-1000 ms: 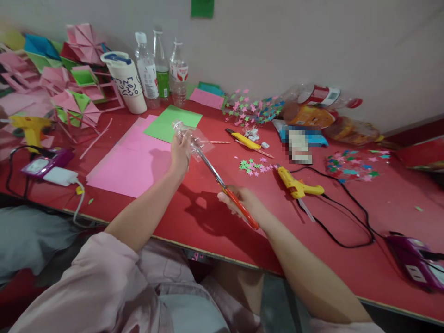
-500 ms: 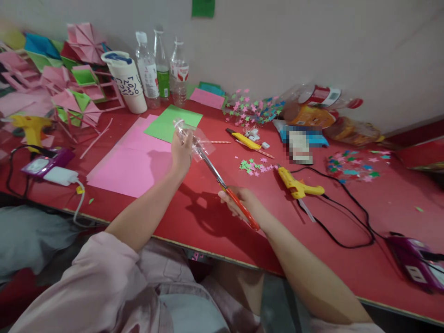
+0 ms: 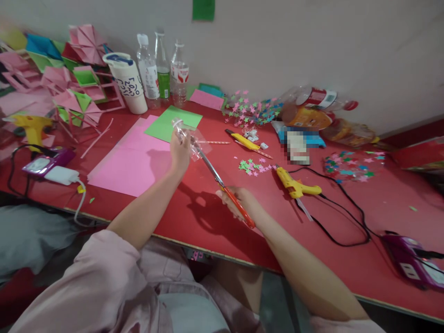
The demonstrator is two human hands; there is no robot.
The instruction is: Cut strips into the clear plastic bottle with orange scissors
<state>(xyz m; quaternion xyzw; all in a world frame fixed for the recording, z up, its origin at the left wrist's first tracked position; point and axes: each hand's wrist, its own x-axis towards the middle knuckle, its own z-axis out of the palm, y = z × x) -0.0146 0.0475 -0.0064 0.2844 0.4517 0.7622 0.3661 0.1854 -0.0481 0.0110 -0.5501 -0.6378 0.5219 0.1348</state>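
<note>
My left hand point(image 3: 180, 150) is closed round a clear plastic bottle piece point(image 3: 201, 141), its neck poking up past my fingers. My right hand point(image 3: 239, 201) grips the orange handles of a pair of scissors point(image 3: 239, 208). The metal blades reach up and left to the cut plastic beside my left fingers; whether plastic lies between them I cannot tell. Below the left hand lie a green paper sheet point(image 3: 163, 120) and pink paper point(image 3: 128, 162). Small paper stars point(image 3: 251, 165) and a yellow utility knife point(image 3: 244, 140) rest beyond the scissors.
A yellow glue gun point(image 3: 294, 184) with a looping black cord lies right of my hand, another glue gun point(image 3: 33, 127) far left. Behind stand a white cup point(image 3: 130, 88) and several bottles point(image 3: 179, 76). Purple power strips point(image 3: 412, 259) and folded paper models point(image 3: 78, 108) flank the red table.
Both hands keep nearly the same pose, with the bottle piece and scissors still held. The scissors' handles sit slightly further left and up, while the view has shifted a little.
</note>
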